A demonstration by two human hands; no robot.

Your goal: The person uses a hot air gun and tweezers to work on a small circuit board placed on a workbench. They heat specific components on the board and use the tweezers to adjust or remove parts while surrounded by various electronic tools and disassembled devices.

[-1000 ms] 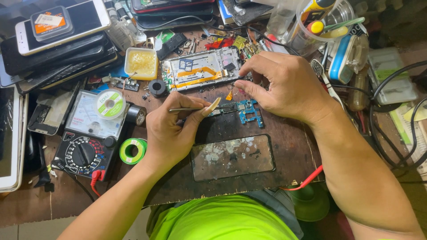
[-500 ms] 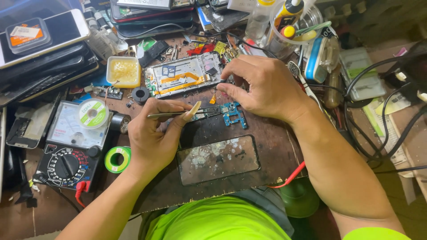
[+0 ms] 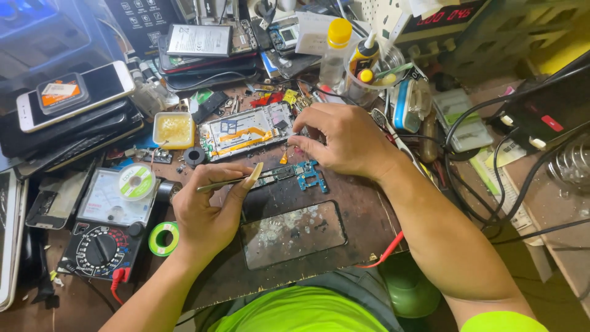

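My left hand is closed on a pair of tweezers, thumb and fingers pinching them so the thin metal legs lie nearly level, and the thumb's long nail points toward the small blue circuit board. That board is my landmark: it lies on the dark, scuffed work mat, just past the tweezers.

My right hand sits just behind the board, fingers curled together and pinched down over something small at the board's far edge (I cannot make out what it is, since my own fingertips cover it). A little orange tab pokes out right under those fingertips.

Behind the board and a bit to its left lies an opened phone frame, its insides and orange ribbon showing. Left of that frame sits a small square tub of yellowish paste, with a black ring just in front of it.

Nearer to me than the board, a glass panel with smeared white patches lies flat on the mat. Well left of the board are a meter with a dial, a white reel of solder resting on its face, and a green roll of tape beside it. A red wire runs off the mat's near right corner.
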